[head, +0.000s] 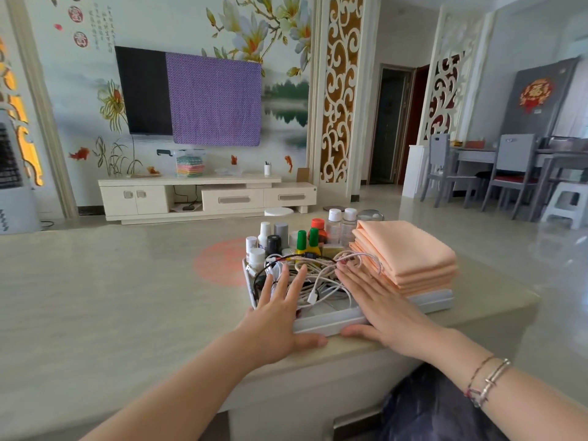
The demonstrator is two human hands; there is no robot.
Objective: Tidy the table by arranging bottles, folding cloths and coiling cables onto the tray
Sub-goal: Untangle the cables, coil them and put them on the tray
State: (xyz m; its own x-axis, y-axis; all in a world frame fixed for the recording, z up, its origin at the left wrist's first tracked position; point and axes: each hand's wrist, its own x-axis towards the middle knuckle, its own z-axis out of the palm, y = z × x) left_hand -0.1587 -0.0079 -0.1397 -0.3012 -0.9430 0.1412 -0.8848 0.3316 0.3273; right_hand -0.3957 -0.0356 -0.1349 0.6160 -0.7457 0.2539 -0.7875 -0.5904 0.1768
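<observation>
A white tray (432, 302) sits near the table's front right corner. Several small bottles (305, 238) stand upright along its back. A stack of folded peach cloths (410, 253) fills its right side. A tangle of white, black and braided cables (318, 278) lies in its front part. My left hand (276, 316) lies flat with straight fingers over the tray's left front, thumb on the table by the front wall. My right hand (381, 307) lies flat over the cables beside the cloths, thumb at the front wall.
The beige table (111, 297) stretches left of the tray, with a round orange mark (219, 262) behind it. The table's front edge runs just below my thumbs. A TV cabinet (203, 198) stands across the floor; grey chairs (509, 173) stand at the far right.
</observation>
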